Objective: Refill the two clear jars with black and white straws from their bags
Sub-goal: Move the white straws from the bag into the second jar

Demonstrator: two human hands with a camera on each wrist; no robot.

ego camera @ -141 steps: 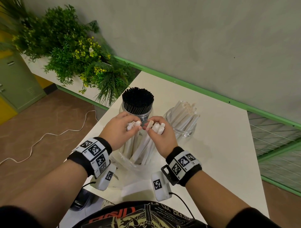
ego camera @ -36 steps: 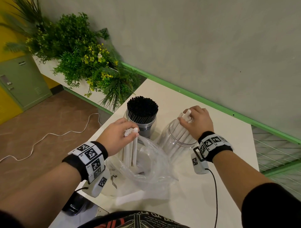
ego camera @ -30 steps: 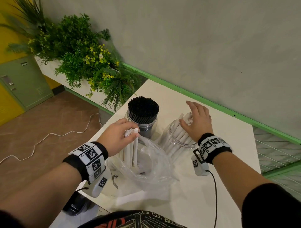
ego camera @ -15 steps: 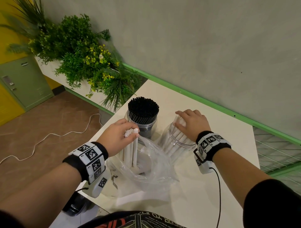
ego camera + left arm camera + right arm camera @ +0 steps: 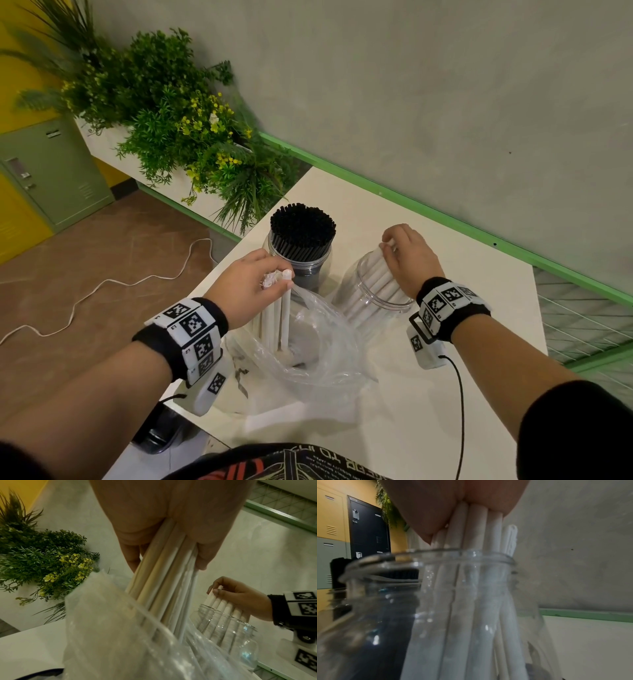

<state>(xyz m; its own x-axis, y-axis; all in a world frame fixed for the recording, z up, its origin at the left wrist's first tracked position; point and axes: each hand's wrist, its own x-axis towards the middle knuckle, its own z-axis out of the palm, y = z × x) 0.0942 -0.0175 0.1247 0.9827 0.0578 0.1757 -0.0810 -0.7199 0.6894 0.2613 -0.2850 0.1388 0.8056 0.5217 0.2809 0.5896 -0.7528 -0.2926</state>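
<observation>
Left hand (image 5: 248, 289): near-left, knuckles up, fingers curled down around the upper ends of upright white straws (image 5: 280, 313). Left forearm bare, runs from the near-left corner; wrist wears a black band with marker tiles. Right hand (image 5: 409, 262): farther right, palm down, fingers bent over leaning straw tops (image 5: 217, 601) at a jar mouth. Right forearm enters from near-right, dark sleeve at the elbow, matching wristband.

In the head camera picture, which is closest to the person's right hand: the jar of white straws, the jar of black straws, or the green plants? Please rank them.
From the right hand:
1. Jar of white straws: directly under the hand, whose fingers touch the straw tops.
2. Jar of black straws: next jar to the left on the table.
3. Green plants: beyond the table's far left corner.
</observation>
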